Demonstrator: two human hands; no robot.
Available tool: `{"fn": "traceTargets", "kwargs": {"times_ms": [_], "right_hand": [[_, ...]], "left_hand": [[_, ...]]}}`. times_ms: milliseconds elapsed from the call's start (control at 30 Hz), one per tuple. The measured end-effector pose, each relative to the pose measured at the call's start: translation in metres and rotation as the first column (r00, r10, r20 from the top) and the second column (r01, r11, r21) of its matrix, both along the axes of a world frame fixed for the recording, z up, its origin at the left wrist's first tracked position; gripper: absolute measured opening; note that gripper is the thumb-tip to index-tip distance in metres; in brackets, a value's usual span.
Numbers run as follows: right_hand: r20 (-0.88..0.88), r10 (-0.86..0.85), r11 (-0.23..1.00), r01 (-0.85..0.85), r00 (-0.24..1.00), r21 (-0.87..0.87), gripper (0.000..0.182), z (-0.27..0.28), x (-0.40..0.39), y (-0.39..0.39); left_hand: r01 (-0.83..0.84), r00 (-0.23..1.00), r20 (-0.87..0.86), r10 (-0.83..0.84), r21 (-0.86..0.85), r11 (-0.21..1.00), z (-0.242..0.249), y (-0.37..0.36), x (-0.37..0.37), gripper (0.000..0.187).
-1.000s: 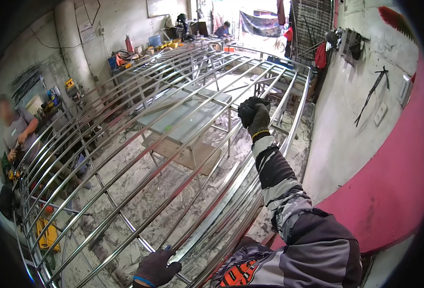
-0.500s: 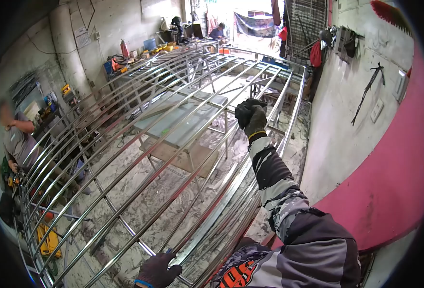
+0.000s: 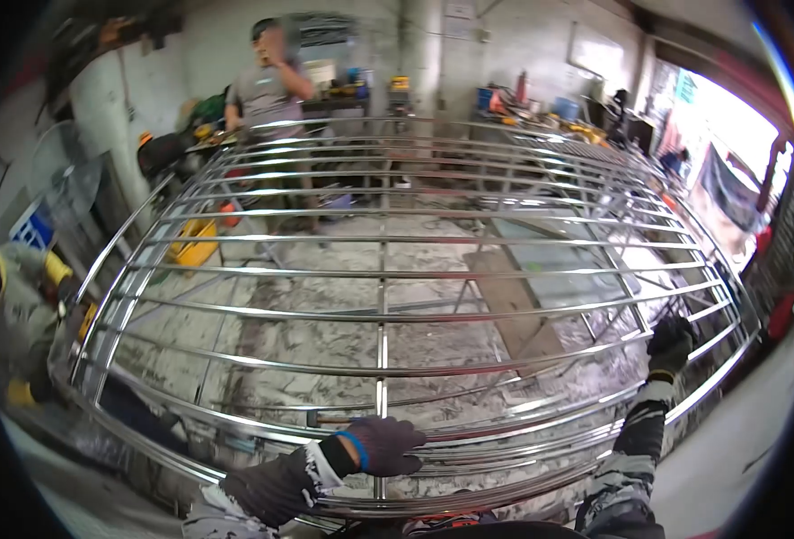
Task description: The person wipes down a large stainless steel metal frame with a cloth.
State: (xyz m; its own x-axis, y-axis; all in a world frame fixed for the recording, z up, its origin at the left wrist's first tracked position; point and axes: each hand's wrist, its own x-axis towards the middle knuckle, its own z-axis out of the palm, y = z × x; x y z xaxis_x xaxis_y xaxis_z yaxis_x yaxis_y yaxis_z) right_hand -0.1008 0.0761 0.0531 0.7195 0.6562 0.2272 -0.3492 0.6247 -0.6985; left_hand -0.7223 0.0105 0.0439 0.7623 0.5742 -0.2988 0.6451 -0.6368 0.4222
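Note:
A large frame of shiny metal tubes point(image 3: 496, 312) spreads out in front of me, with a crosswise tube point(image 3: 382, 346) running through its middle. My left hand point(image 3: 383, 446), in a dark glove with a blue cuff, lies over that middle tube near the close edge, fingers stretched to the right. Just behind it is a tool with a dark head and brown handle point(image 3: 334, 419). On the right side my right hand point(image 3: 671, 346), in a black glove, is closed around one of the long tubes close to its end.
Across the frame a person point(image 3: 271, 99) stands with one hand raised to the head. At the left edge are another person's yellow gloves point(image 3: 56, 268). Beneath the tubes stand a grey-topped table point(image 3: 559, 260) and a yellow case point(image 3: 195, 242). Tools crowd a bench along the back wall.
My view has swung left, bringing the standing person and the yellow gloves toward or into sight. My right hand stays on a tube at the right; my left hand stays by the middle tube.

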Motion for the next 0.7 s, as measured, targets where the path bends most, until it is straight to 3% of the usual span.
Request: {"fn": "traceTargets", "kwargs": {"times_ms": [67,133,267,333,467,600,667,700], "right_hand": [[0.003,0.107,0.993,-0.107,0.994,0.045,0.026,0.017,-0.028,-0.004],[-0.135,0.006,0.998,-0.014,0.991,-0.055,0.031,0.024,-0.035,0.001],[-0.173,-0.130,0.986,0.110,0.976,-0.123,0.032,0.038,-0.059,0.002],[-0.165,-0.131,0.987,0.114,0.978,-0.111,0.031,0.039,-0.063,0.001],[-0.066,0.052,0.999,-0.052,0.996,0.002,0.031,0.005,-0.010,0.015],[-0.059,-0.035,0.995,0.029,0.998,-0.097,0.024,-0.020,0.030,0.014],[0.093,0.163,0.987,-0.162,0.982,-0.023,0.030,-0.029,0.045,0.011],[0.095,0.124,0.991,-0.119,0.988,-0.052,0.033,-0.033,0.048,0.010]], "left_hand": [[-0.012,1.000,-0.003,0.012,0.009,1.000,-0.002,0.001,0.001,0.052],[0.004,1.000,-0.015,-0.003,0.022,1.000,0.000,0.004,0.003,0.052],[-0.004,0.995,-0.102,0.001,-0.035,0.999,0.000,0.006,0.005,0.053],[0.016,0.999,0.029,-0.018,0.067,0.998,-0.011,0.004,0.002,0.049],[0.015,1.000,0.007,-0.015,0.035,0.999,-0.001,0.005,0.003,0.048],[0.020,1.000,-0.011,-0.019,0.057,0.998,-0.005,0.003,0.003,0.047],[0.021,1.000,-0.003,-0.021,0.066,0.998,-0.007,0.003,0.003,0.047],[0.025,1.000,-0.008,-0.024,0.054,0.998,-0.007,0.003,0.004,0.047]]}}
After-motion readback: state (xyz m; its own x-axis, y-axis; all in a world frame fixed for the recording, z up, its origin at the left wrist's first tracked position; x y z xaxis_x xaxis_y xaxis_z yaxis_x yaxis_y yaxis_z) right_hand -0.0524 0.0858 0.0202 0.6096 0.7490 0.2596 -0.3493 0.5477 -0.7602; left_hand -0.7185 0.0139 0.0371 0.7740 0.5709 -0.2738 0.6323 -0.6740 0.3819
